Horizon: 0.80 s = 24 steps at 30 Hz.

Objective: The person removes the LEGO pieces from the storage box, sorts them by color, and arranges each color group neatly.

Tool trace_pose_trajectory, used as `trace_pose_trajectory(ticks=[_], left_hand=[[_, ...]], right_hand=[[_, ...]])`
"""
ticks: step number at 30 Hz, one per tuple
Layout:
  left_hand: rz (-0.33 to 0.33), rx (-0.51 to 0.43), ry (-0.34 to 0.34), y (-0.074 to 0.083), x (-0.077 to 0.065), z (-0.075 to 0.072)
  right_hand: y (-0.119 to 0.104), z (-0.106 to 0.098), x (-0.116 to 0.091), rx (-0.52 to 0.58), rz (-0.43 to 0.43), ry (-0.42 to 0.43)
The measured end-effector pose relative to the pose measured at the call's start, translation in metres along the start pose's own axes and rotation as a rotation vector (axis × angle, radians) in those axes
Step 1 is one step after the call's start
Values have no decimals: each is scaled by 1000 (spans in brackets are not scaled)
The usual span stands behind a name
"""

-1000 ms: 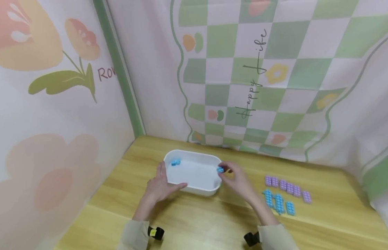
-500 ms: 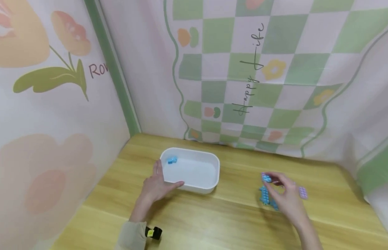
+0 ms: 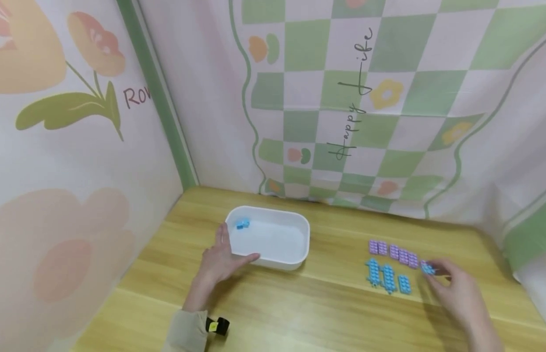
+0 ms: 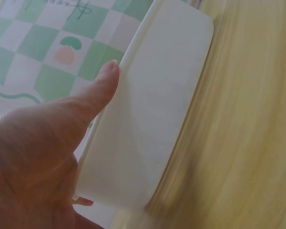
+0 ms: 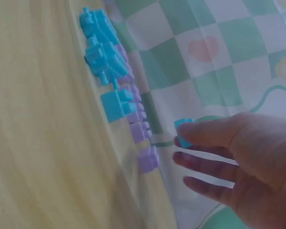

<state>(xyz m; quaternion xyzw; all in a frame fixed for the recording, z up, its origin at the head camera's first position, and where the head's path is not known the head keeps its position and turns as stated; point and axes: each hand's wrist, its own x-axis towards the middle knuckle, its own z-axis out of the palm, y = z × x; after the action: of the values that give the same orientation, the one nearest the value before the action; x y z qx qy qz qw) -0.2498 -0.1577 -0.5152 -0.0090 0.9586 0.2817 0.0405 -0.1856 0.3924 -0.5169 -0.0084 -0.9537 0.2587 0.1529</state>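
My left hand (image 3: 217, 264) rests on the left end of a white plastic tub (image 3: 279, 263), its fingers extended along the end wall and its thumb on the front rim. Inside that tub, small light blue bricks (image 3: 243, 224) lie in the far left corner. At the right, my right hand (image 3: 459, 291) pinches one light blue toy brick (image 3: 427, 268) between thumb and fingertips, held above the table. From the head camera, this brick partly covers the last purple brick (image 5: 148, 160), which the right wrist view shows on the table below.
A row of purple bricks (image 3: 394, 252) lies right of the tub. In front of them are two longer blue pieces (image 3: 388, 279) with side projections and a plain blue brick (image 3: 404, 284). A patterned curtain (image 3: 308, 122) hangs behind the wooden table (image 3: 299, 313).
My right hand has moved from the tub's right end over the brick rows to their far right end, carrying the blue brick throughout. The left hand stays at the tub.
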Motion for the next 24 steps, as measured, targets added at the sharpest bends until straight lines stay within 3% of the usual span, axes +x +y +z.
trace_pose_trajectory(ticks=[8, 18, 24], left_hand=[[9, -6, 3, -1, -1, 4], [13, -3, 11, -2, 2, 1], [12, 5, 9, -3, 1, 1]], right_hand=[[15, 11, -6, -75, -59, -47], [20, 19, -10, -68, -88, -72], [3, 7, -2, -40, -86, -110]])
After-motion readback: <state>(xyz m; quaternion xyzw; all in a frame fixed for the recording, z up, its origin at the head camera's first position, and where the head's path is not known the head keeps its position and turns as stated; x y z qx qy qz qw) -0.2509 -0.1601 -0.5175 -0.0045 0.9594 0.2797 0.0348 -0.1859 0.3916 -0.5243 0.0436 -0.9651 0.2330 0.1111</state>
